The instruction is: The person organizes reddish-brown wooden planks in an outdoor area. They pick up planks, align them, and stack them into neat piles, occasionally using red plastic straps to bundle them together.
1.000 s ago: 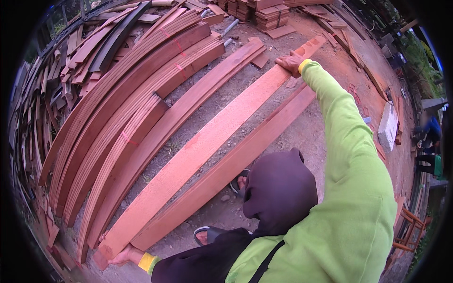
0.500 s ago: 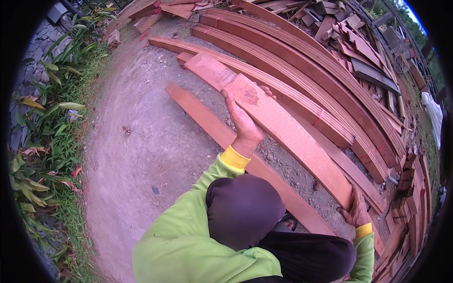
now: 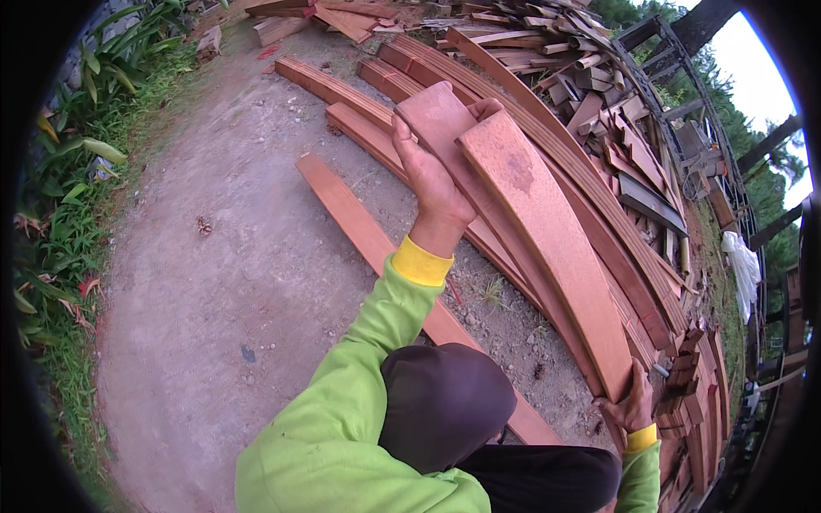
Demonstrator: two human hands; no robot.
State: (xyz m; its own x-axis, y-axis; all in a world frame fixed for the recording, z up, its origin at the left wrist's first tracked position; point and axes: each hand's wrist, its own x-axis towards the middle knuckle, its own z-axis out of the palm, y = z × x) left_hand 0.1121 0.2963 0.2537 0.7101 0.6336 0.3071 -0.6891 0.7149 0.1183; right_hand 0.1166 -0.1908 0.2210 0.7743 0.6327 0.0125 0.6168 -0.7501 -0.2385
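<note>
Two reddish-brown wooden planks are in my hands, one overlapping the other. The upper plank [image 3: 560,256] has a dark stain near its far end. Beneath it, the lower plank [image 3: 436,120] sticks out farther to the left. My left hand [image 3: 438,184] is closed around their far ends, thumb at the left edge and fingertips showing over the right one. At the near right end, my right hand [image 3: 631,402] grips the planks from the side. Their far ends are tilted up above the ground.
A single board [image 3: 363,227] lies on the gravel left of the held planks, and another board [image 3: 363,128] beyond it. Strapped plank bundles [image 3: 428,64] stretch along the right. Farther right are a scrap-wood pile [image 3: 629,141] and stacked short pieces [image 3: 688,385]. Plants [image 3: 94,205] border the left.
Both hands have lifted the planks, raising the far ends and swinging them to the right. The lower plank now shows along the upper one's left side. The view has shifted too.
</note>
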